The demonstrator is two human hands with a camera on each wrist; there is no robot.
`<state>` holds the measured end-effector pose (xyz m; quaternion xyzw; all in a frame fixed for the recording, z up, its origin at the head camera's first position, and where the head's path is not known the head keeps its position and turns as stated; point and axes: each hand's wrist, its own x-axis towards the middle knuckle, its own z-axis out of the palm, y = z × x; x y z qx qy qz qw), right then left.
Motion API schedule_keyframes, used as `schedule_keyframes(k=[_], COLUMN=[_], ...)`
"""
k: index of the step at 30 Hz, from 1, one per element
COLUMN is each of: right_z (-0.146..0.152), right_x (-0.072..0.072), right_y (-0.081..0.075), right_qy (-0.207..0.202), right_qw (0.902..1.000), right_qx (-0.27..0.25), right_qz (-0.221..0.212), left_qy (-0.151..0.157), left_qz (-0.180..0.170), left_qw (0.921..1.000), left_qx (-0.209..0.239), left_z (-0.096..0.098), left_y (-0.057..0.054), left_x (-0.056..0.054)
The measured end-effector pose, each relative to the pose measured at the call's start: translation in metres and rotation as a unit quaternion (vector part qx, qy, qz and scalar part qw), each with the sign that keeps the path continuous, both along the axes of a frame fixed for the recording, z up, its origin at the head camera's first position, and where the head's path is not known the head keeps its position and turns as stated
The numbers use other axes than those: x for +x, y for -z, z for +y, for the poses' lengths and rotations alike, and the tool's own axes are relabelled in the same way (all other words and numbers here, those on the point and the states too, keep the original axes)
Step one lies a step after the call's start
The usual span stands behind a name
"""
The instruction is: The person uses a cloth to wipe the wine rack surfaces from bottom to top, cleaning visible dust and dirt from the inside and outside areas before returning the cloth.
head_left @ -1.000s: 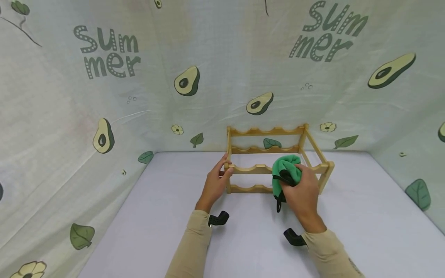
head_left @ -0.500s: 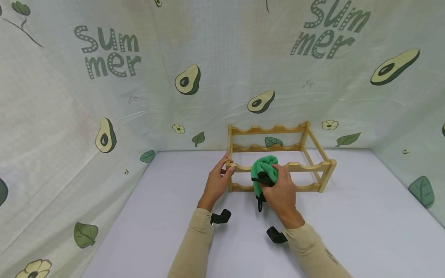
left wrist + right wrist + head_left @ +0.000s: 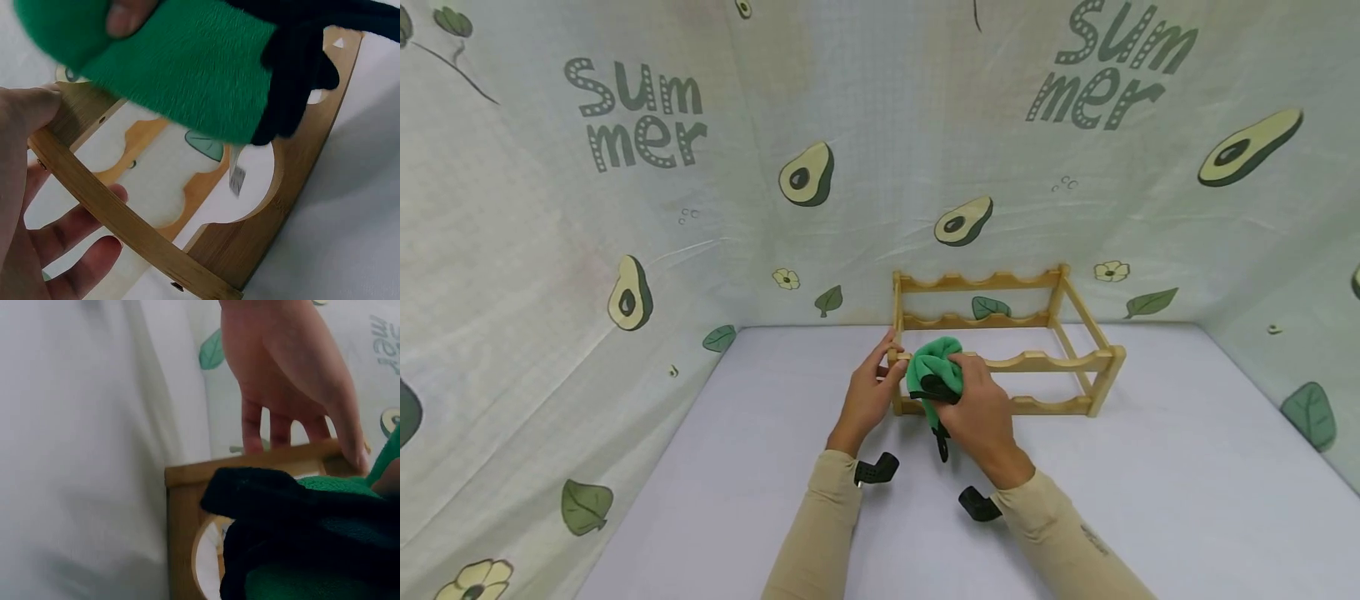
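Note:
A light wooden wine rack (image 3: pixel 1037 362) with scalloped rails stands on the white table. My left hand (image 3: pixel 867 400) grips its front left corner; in the left wrist view the thumb lies on the top of the scalloped board and the fingers reach behind the side bar (image 3: pixel 119 212). Bunched in my right hand (image 3: pixel 988 417) is a green cleaning cloth (image 3: pixel 934 365) with black edging and a hanging loop. It lies against the left end of the rack's upper front rail, right beside the left thumb. In the right wrist view, black trim (image 3: pixel 275 512) covers part of the rack.
A pale fabric backdrop (image 3: pixel 880 108) printed with avocados, leaves and lettering hangs behind and beside the white table (image 3: pixel 1150 483). The rack's back rails stand close to it. Black camera mounts (image 3: pixel 877 468) stick out from both wrists.
My right hand has slid the green cloth leftward along the front rail, from right of its middle to the left end. My left hand keeps its hold on the corner.

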<state>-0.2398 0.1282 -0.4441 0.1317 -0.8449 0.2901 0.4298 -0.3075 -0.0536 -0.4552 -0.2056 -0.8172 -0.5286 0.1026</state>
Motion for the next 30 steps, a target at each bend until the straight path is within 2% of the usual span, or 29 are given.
schedule_keyframes(k=[4,11,15,21,25,30], right_z=[-0.01,-0.021,-0.026,-0.032,-0.029,-0.016], right_x=[-0.003,-0.006,-0.006,-0.006,-0.009,-0.01], right_y=[0.0,0.007,0.006,-0.001,-0.004,0.0], right_qy=[-0.02,-0.015,-0.03,-0.047,-0.021,0.038], right_qw=[0.9998,0.9994,0.9985,0.9966,0.9986,0.999], right_qx=[0.002,-0.026,-0.043,-0.067,-0.046,-0.02], right_qz=[0.002,0.014,0.015,-0.01,-0.012,0.016], left_qy=[0.001,0.004,0.003,0.012,0.004,0.005], left_qz=[-0.009,-0.019,-0.012,0.012,0.008,0.013], left_qw=[1.0,0.9998,0.9999,0.9997,0.9999,0.9999], left_qx=[0.002,0.007,0.002,0.019,0.013,0.008], left_z=[0.003,0.007,0.005,0.001,0.0,-0.002], left_y=[0.003,0.005,0.002,-0.001,0.002,0.003], left_x=[-0.001,0.001,0.002,0.001,-0.001,-0.001])
